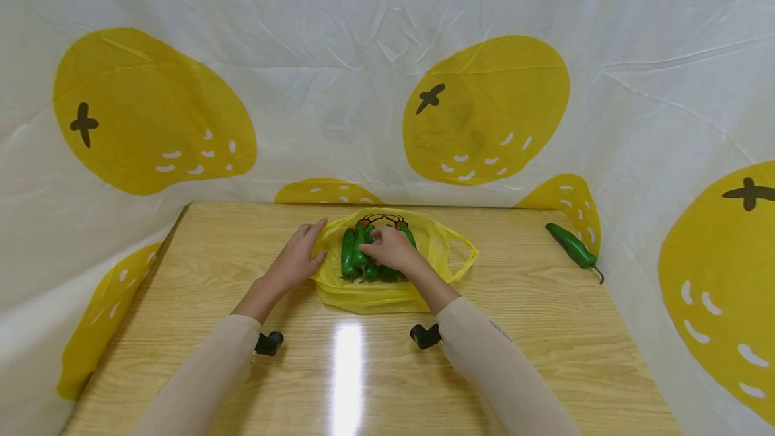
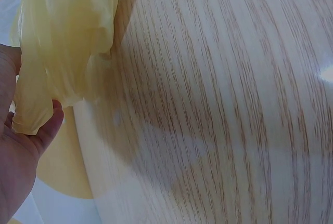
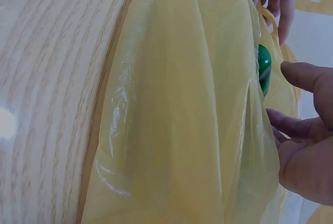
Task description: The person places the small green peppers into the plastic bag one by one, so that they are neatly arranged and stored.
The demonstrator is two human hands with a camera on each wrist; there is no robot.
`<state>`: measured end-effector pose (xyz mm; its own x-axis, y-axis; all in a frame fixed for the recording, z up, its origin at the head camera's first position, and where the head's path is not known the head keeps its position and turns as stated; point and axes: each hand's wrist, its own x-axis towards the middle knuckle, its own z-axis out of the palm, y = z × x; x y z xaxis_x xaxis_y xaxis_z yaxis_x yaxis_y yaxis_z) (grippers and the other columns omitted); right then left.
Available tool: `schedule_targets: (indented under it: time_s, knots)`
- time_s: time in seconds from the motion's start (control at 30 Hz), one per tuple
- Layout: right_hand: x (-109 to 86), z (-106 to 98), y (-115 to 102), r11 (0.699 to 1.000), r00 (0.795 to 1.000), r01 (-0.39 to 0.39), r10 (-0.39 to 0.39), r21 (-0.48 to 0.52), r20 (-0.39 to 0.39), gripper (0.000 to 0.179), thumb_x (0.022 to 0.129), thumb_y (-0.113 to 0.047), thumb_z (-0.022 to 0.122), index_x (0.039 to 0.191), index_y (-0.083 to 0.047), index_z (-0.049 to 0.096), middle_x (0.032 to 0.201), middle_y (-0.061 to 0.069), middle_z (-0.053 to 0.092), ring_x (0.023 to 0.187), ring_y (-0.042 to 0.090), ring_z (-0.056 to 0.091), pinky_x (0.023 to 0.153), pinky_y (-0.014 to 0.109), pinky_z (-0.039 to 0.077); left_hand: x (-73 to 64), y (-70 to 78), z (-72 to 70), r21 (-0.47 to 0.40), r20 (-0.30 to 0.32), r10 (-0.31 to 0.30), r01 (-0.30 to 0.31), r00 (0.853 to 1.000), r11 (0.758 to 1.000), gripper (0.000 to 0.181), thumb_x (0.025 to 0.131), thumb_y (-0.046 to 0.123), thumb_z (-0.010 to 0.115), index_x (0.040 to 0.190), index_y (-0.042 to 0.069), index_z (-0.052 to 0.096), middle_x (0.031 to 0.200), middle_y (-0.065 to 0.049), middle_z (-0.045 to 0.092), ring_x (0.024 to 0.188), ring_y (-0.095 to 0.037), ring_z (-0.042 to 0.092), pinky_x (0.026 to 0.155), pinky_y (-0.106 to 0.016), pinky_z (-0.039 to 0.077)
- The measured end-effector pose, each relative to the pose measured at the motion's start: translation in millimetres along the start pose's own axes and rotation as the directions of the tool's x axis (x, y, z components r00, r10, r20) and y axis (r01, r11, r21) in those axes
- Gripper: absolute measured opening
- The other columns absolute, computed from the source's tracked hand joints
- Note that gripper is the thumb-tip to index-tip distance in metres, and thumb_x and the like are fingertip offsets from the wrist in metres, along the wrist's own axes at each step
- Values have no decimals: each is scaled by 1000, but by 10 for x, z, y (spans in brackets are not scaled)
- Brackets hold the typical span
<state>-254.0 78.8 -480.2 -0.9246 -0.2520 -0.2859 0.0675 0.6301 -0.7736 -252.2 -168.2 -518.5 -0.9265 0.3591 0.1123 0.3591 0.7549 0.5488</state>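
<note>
A yellow plastic bag [image 1: 369,298] lies on the table with its mouth spread, and several green chili peppers [image 1: 348,254] lie side by side in it. My left hand [image 1: 298,258] holds the bag's left edge; in the left wrist view a fold of the bag [image 2: 34,99] passes between the thumb and fingers. My right hand [image 1: 392,247] reaches in over the peppers with bent fingers. In the right wrist view its thumb and finger stand apart, close to a green pepper [image 3: 264,68]. The bag wall hides the other peppers there.
One more green chili pepper [image 1: 572,246] lies at the table's right edge. The bag's handle loop [image 1: 466,264] sticks out to the right on the wooden table [image 1: 514,328]. A white cloth with yellow fruit prints [image 1: 333,86] hangs behind and at both sides.
</note>
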Motion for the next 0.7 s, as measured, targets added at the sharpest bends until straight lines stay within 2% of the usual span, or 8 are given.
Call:
schedule_targets:
  time_s: [0.13,0.37,0.6,0.7]
  knots:
    - [-56,-21,-2,1000,1000,27,-27,14,-8,58,101,-34,68,146,-1,53,121,14,69,88,25,75,85,41,62,-6,0,-8,-5,7,-3,3,1000,1000,76,99,12,68,163,9,28,148,-26,47,133,-43,53,108,-57,49]
    - [-163,-122,16,988,996,89,-88,129,-14,57,102,-35,67,148,-5,52,127,11,66,107,30,71,95,50,58,-8,7,-29,0,5,3,-3,1000,1000,76,99,12,68,164,10,27,147,-26,48,133,-43,53,108,-57,49]
    - [-338,-382,85,966,983,178,-168,186,-68,49,103,-34,65,146,-12,56,135,11,63,123,27,64,103,45,55,-22,17,-38,-7,-6,2,-2,1000,1000,76,99,11,68,163,10,28,146,-27,48,130,-44,55,107,-57,50]
    - [-470,-538,173,943,975,216,-192,252,-114,49,103,-32,65,145,-10,54,135,13,63,123,30,64,106,47,53,-28,13,-33,-15,-10,0,0,1000,1000,75,99,11,68,163,10,29,145,-27,48,131,-45,55,107,-58,50]
